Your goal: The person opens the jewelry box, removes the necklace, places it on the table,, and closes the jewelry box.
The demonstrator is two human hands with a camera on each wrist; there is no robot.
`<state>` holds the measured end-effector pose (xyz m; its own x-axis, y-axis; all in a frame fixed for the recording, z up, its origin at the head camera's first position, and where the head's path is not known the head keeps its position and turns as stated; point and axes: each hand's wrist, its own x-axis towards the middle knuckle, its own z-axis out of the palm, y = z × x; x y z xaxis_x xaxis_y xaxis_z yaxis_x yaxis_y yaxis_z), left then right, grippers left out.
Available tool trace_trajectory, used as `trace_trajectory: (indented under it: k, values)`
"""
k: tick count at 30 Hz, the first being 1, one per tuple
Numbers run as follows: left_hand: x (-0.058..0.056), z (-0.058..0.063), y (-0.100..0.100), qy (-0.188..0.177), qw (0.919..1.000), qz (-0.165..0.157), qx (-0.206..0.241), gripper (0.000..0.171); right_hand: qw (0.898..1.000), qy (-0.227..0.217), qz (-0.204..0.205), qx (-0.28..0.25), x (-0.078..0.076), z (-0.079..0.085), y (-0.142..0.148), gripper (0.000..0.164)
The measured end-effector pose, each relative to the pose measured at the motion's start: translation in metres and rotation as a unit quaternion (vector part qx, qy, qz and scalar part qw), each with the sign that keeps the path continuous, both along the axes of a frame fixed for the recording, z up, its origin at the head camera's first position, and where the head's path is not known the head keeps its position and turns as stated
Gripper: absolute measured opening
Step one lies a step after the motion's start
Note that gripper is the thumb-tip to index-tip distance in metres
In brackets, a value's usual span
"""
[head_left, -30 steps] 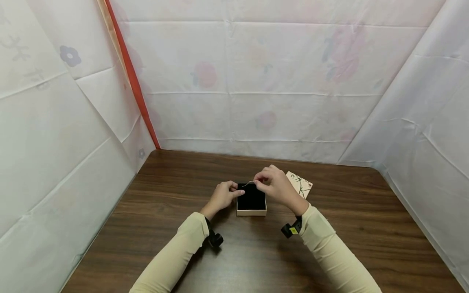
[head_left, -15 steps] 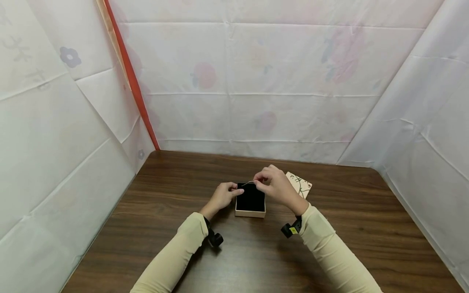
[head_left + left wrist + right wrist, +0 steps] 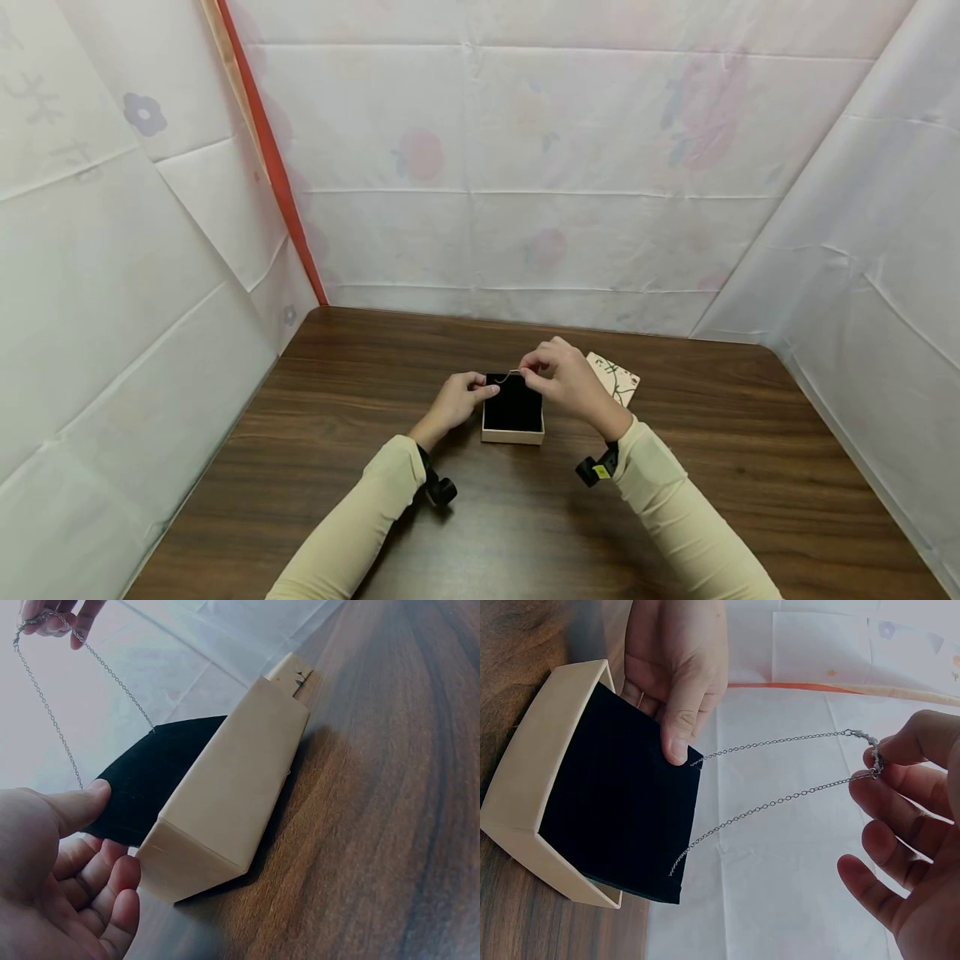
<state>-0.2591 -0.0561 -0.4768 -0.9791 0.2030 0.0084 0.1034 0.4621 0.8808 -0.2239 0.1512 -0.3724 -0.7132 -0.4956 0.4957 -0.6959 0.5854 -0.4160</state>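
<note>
In the head view a cream cardboard box [image 3: 512, 437] stands open on the table. Its black pad [image 3: 615, 802] is tilted up, with one edge raised out of the box. My left hand [image 3: 453, 402] pinches a corner of that raised edge, thumb [image 3: 676, 746] on the pad's face and fingers behind. My right hand [image 3: 562, 379] holds the ornament [image 3: 876, 754] of a thin silver necklace between thumb and fingers, away from the pad. Both strands of the chain [image 3: 769, 742] run from there to the pad's raised edge, near its two corners.
The box's lid [image 3: 615, 379], cream with a printed branch pattern, lies on the brown wooden table [image 3: 337, 367] behind my right wrist. White printed sheets [image 3: 585, 167] hang around the back and sides of the table. Each wrist carries a small black camera [image 3: 441, 492].
The box has shifted very slightly left and toward me since the first frame. In the head view the chain's visible strand changes from curved to straighter and back to curved. Both hands hold nearly still.
</note>
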Motion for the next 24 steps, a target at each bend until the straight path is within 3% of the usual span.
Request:
trace_trajectory:
  k: [14, 24]
  values:
    - [0.0, 0.003, 0.0, 0.001, 0.9994, 0.007, 0.033, 0.027, 1.0, 0.015, 0.003, -0.009, -0.001, 0.002, 0.001, 0.009]
    - [0.002, 0.013, 0.001, -0.011, 0.9934, 0.028, 0.111, 0.026, 0.999, 0.026, 0.016, -0.022, 0.003, 0.006, 0.001, 0.007]
